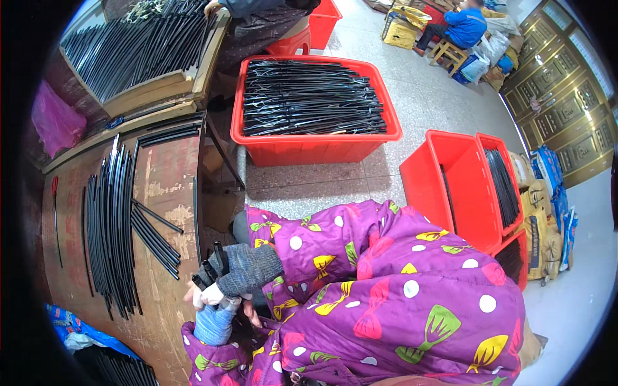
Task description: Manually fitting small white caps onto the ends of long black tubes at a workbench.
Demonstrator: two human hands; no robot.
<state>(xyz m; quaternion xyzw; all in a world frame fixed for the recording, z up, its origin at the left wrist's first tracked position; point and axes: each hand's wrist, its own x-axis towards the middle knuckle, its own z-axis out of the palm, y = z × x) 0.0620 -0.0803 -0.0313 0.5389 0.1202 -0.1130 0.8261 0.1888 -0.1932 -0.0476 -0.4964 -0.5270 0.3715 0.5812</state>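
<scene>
Both my hands are together by the right edge of the brown worktable [168, 183]. My right hand [250, 269], in a grey knitted glove, is closed around a few black rods [207, 270], whose ends point up. Just below it, my left hand [214, 302], with a light blue knitted cuff, has its fingers pressed around the lower part of the same rods. My fingers partly overlap, and the rods' far ends are hidden. On the tabletop left of my hands lie a bundle of black rods [111, 238] and a smaller fanned group [154, 241].
A red tub [315, 153] full of black rods stands ahead. More red bins [467, 186] are at the right. A wooden-sided bin [151, 89] of rods adjoins the table; a red-handled tool [55, 188] lies at its left. One person sits far off [465, 27]; another is near the tub.
</scene>
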